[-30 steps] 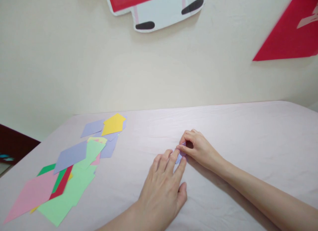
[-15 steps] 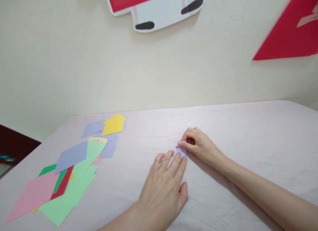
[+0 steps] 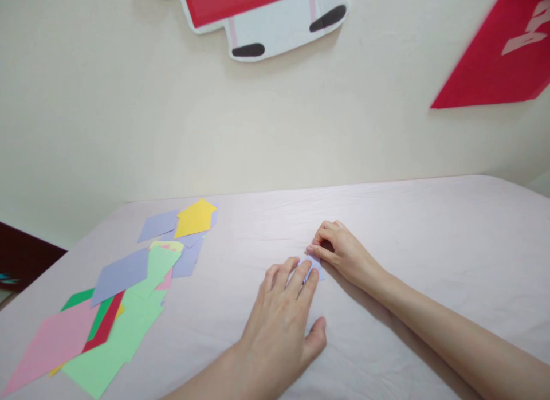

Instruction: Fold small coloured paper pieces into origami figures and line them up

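A small piece of light purple paper [image 3: 315, 263] lies on the pale cloth, mostly covered by my fingers. Its exact shape and any folds are hard to make out. My left hand [image 3: 286, 314] is palm down with fingers spread, the fingertips resting on the paper's near left part and the thumb held apart. At the paper's far edge my right hand [image 3: 337, 245] is closed in a pinch, thumb against forefinger, with the paper's edge between them.
To the left, loose paper sheets overlap: a pink sheet [image 3: 54, 345], a light green sheet [image 3: 133, 314], a purple sheet [image 3: 121, 274] and a yellow sheet [image 3: 195, 218]. The cloth-covered surface [image 3: 429, 245] meets a pale wall [image 3: 275, 130] carrying red and white cut-outs.
The view has shifted slightly. My left fingers have moved a little on the purple paper, the thumb spreading wider. My right hand keeps its pinch at the far edge.
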